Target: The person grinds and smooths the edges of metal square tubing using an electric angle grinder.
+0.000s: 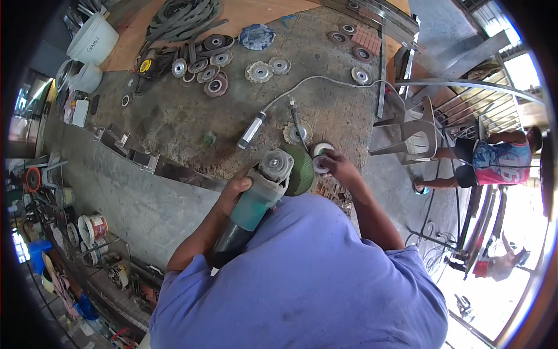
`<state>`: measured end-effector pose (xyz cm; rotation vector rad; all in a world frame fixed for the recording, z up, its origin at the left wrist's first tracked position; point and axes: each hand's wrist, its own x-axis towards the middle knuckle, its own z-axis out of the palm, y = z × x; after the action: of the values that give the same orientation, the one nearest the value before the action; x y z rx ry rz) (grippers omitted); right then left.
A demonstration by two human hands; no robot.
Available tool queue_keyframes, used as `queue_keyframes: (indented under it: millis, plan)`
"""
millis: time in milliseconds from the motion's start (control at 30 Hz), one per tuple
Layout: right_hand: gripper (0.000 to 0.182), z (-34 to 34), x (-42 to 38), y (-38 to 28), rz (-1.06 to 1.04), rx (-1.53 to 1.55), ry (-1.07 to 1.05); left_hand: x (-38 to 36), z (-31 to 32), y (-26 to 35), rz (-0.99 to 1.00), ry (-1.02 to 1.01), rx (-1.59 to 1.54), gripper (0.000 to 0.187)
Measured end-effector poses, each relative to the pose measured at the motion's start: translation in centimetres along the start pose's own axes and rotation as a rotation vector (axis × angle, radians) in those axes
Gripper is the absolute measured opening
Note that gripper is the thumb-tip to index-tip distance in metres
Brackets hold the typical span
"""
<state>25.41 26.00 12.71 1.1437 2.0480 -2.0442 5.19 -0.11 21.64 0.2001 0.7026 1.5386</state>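
Observation:
My left hand (233, 193) is wrapped around the green and black angle grinder (251, 203) near its metal gear head. A green disc (301, 170) shows on the head's right side, facing my right hand. My right hand (338, 167) grips a round abrasive disc (321, 152) with a pale centre, fingers over its face, close beside the green disc. Just beyond lies a worn flap disc (297, 133), crossed by a dark cord. A white bar-shaped device (251, 130) with a grey cable rests on the bench to the left of it.
The worn workbench (174, 128) carries several used discs (216, 85), a tape measure (145, 66) and a pile of grey straps (180, 20). White buckets (93, 39) stand at the back left. A plastic chair (415, 136) and a person (500, 157) are off to the right.

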Motion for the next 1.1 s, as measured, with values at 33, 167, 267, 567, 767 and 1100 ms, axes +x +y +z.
queue_keyframes:
  millis: [33, 167, 267, 567, 767, 1100]
  plan:
    - [0.033, 0.0, 0.1, 0.5, -0.057, -0.242, 0.017, -0.1, 0.0, -0.1, 0.003, 0.0, -0.021, 0.094]
    - [0.044, 0.5, -0.1, -0.9, 0.0, -0.413, 0.025, -0.4, -0.2, -0.1, 0.019, 0.0, -0.047, 0.097]
    - [0.044, 1.8, 0.2, -1.4, -0.168, -0.96, 0.447, -0.3, 0.2, 0.4, 0.033, -0.019, 0.033, 0.097]
    - [0.029, 2.7, -5.5, -12.4, -0.316, -0.177, -0.015, 0.6, 1.6, 0.7, 0.079, 0.028, 0.192, 0.095]
    - [0.019, 2.8, -9.4, -17.2, -0.318, 0.342, -0.019, 0.0, 1.0, 0.7, 0.048, 0.065, 0.299, 0.097]
    - [0.034, 3.1, -8.0, -16.1, -0.315, -0.244, -0.133, 0.2, 0.9, 0.7, 0.04, 0.083, 0.499, 0.1]
